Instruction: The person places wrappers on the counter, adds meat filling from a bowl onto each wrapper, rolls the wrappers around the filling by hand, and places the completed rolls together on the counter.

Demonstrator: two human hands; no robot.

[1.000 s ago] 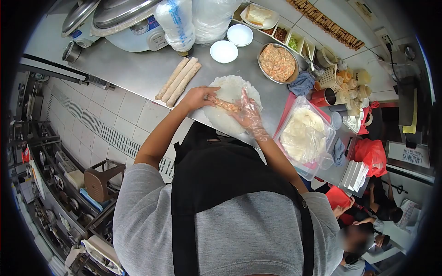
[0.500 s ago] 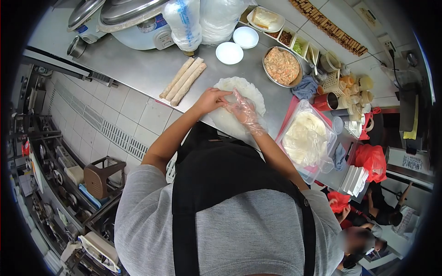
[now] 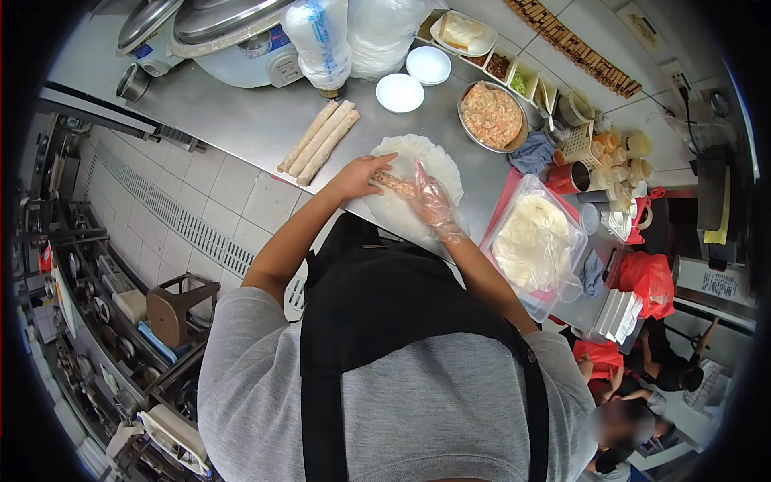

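Note:
A round, thin white wrapper sheet [image 3: 434, 157] lies on the steel counter in front of me. Across it runs a strip of chunky orange-pink filling [image 3: 392, 183]. My bare left hand [image 3: 359, 177] has thumb and fingers around the strip's left end. At the other end, my right hand [image 3: 434, 202], in a clear plastic glove, presses on the filling with its index finger stretched out. Three pale rolls [image 3: 320, 145] lie side by side beyond my left hand. A metal bowl of the same-looking filling [image 3: 491, 116] stands beyond my right hand.
Right of me, a plastic-lined tub [image 3: 534, 233] holds a stack of white sheets. White bowls [image 3: 400, 93], a rice cooker [image 3: 241, 48], condiment containers [image 3: 518, 80] and a blue cloth [image 3: 532, 153] sit on the counter. People are at lower right; a brown stool [image 3: 181, 309] stands left.
My hands have moved apart from each other, the left one leftward. The filling strip now shows between them; earlier it was hidden.

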